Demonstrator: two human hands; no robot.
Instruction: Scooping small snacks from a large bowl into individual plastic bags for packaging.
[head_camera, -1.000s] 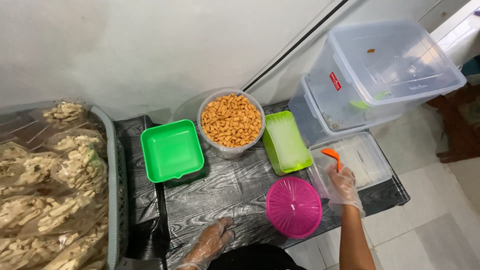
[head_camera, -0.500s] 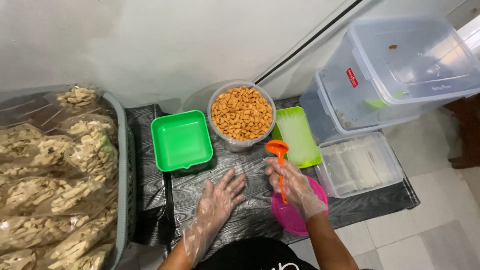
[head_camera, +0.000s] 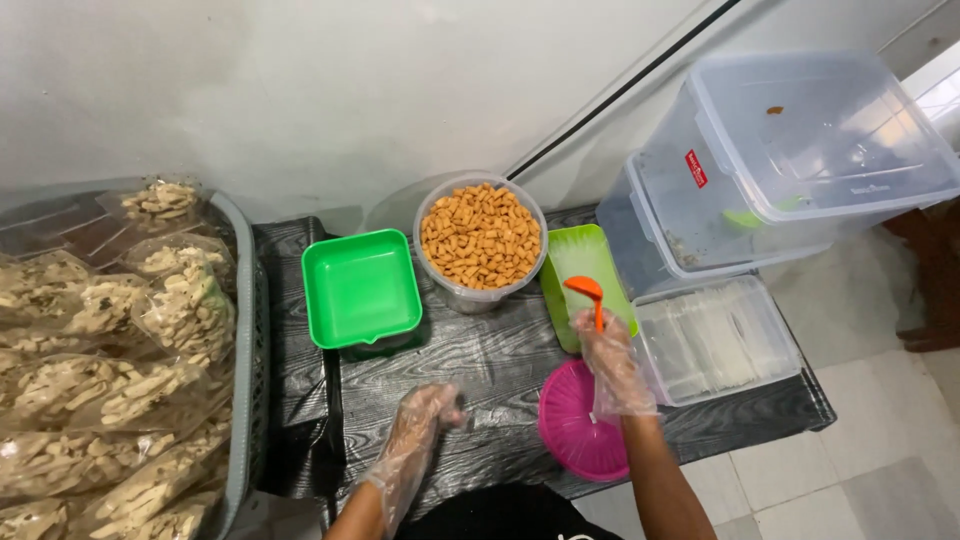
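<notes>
While my big snack tub (head_camera: 482, 240) sits at the back of the black table (head_camera: 480, 370), the pink lid (head_camera: 582, 420) lies in front of it. My right hand (head_camera: 612, 365), fingers pinching the orange scoop (head_camera: 586, 292), has swung right of the tub. My left hand (head_camera: 425, 425) curled up and pulled back.

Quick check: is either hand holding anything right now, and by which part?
The right hand holds an orange ladle by its handle, bowl end up over the light green tray. The left hand holds nothing; it is above the black table.
</notes>
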